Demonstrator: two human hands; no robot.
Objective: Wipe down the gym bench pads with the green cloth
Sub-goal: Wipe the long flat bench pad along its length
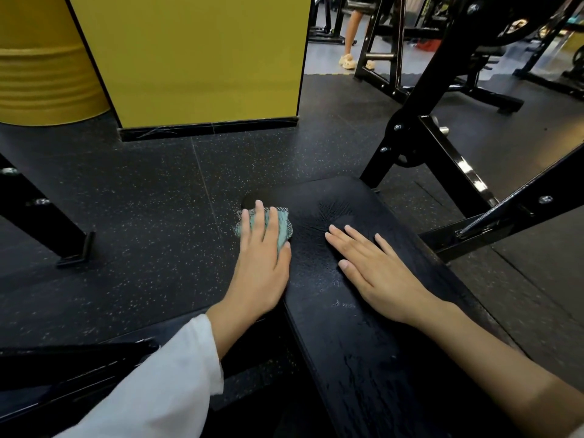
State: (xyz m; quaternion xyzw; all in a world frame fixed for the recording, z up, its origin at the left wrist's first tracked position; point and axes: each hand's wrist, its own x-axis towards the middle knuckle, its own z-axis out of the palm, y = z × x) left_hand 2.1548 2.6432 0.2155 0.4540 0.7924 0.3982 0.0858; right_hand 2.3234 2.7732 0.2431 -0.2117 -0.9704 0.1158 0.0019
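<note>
Head view, looking down the pad [347, 343].

- Pad: black, long axis running from 6 o'clock near the person to about 11 o'clock at its far rounded end. Radiating creases near the far end. Mottled sheen on the near half; damp or wear, cannot tell.
- Cloth [282, 229]: green, bunched, on the far left corner of the pad. Its left part hangs over the pad's edge above the floor [142, 200].
- Left hand [259, 263]: flat on top of the cloth, fingers straight and slightly apart, pointing to 12 o'clock, thumb lying along the cloth's right side. It presses the cloth, with no curl round it. Palm heel sits at the pad's left edge.
- Right hand [376, 267]: flat on bare pad, fingers straight and spread, pointing to about 10 o'clock. It lies at 4 o'clock from the cloth, near but not touching it. Looks like a brace.
- Frame [442, 159]: black steel, at 2 o'clock from the pad end.

Judgement: the cloth is already under the left fingers, so the left hand is the working one. From it, bare pad lies to 3 o'clock across the width and to 5–6 o'clock down the length. A stroke to 3 o'clock meets the right hand's fingertips, so that hand would need to shift.
</note>
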